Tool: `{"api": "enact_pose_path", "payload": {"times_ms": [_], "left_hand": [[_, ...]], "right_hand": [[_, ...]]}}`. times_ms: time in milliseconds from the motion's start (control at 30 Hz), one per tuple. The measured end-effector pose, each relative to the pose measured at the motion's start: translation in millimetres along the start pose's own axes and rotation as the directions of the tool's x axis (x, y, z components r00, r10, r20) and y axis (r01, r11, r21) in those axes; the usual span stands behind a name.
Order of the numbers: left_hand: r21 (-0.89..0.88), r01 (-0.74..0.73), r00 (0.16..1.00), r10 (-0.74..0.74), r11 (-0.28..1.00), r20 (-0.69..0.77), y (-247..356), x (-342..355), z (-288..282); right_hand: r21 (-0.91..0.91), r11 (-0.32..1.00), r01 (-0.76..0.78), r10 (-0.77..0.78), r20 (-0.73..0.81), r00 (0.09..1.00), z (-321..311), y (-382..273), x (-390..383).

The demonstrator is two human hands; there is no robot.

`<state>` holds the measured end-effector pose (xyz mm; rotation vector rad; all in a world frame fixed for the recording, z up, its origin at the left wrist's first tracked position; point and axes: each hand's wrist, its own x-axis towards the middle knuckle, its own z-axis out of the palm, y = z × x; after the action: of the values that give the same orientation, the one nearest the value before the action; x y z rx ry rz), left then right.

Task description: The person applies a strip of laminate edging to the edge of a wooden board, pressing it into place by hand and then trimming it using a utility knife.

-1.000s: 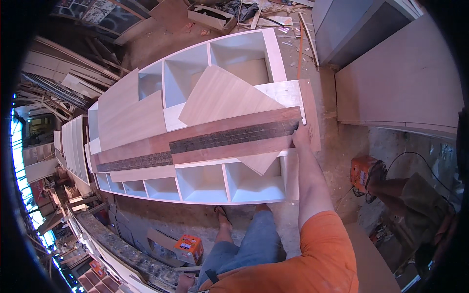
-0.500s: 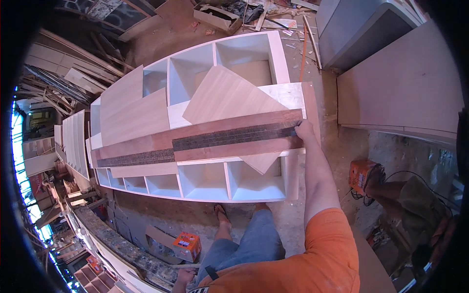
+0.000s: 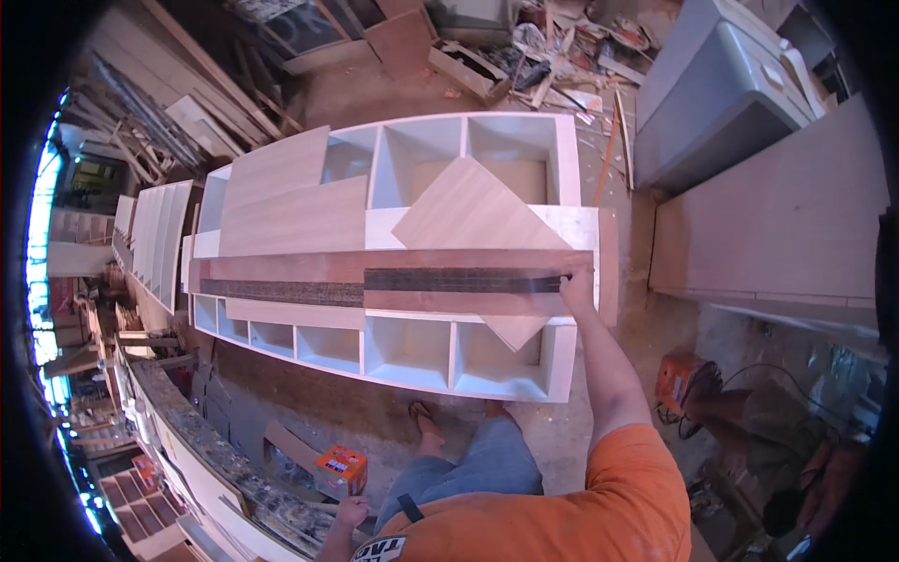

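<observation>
A long dark textured strip (image 3: 459,280) lies along a reddish-brown board (image 3: 468,259) across a white shelf cabinet (image 3: 379,215) that rests on its back. At the strip's right end is my right hand (image 3: 578,287), its fingers curled closed on that end. A second length of dark strip (image 3: 281,292) continues toward the left. Low in the picture my left hand (image 3: 352,510) is closed in a fist beside my leg; whatever it holds, if anything, cannot be made out. An orange box (image 3: 341,470) stands on the floor near it.
Loose wood-grain panels (image 3: 473,206) lie over the cabinet's open compartments. A large pale cabinet (image 3: 768,211) stands to the right, near another orange box (image 3: 676,382) and a cable. Stacked boards (image 3: 159,211) and a rough bench (image 3: 201,426) are at left; wood scraps litter the far floor.
The view has shifted, so the cabinet sits lower and the strip looks more level. My right hand stays at the strip's right end. My left hand remains low and closed.
</observation>
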<state>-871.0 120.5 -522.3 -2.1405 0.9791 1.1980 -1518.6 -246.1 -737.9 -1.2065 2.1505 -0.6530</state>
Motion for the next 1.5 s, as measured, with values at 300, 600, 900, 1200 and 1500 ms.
{"api": "enact_pose_path", "payload": {"times_ms": [300,600,900,1200,1500], "left_hand": [[-0.165,0.029,0.998,-0.039,0.986,-0.054,-54.6,12.8,33.7],[-0.143,-0.232,0.925,0.173,0.962,-0.338,-110.5,51.0,91.6],[-0.462,-0.127,0.980,0.039,0.878,-0.194,-169.1,73.2,76.1],[-0.456,-0.096,0.950,-0.054,0.885,-0.306,-272.8,122.3,84.6],[-0.426,-0.059,0.963,-0.061,0.903,-0.262,-263.3,146.9,43.6]], "right_hand": [[-0.045,0.965,0.257,-0.253,0.082,0.964,-2.6,-156.0,-65.9],[-0.048,0.852,0.521,-0.517,0.079,0.852,-32.0,-374.7,-135.8],[-0.110,0.794,0.599,-0.578,0.170,0.798,-42.1,-534.2,-174.8],[0.187,0.807,0.560,-0.591,0.232,0.773,-59.5,-709.9,-256.8],[0.372,0.498,0.783,-0.866,0.252,0.431,-16.0,-855.2,-452.8]]}}
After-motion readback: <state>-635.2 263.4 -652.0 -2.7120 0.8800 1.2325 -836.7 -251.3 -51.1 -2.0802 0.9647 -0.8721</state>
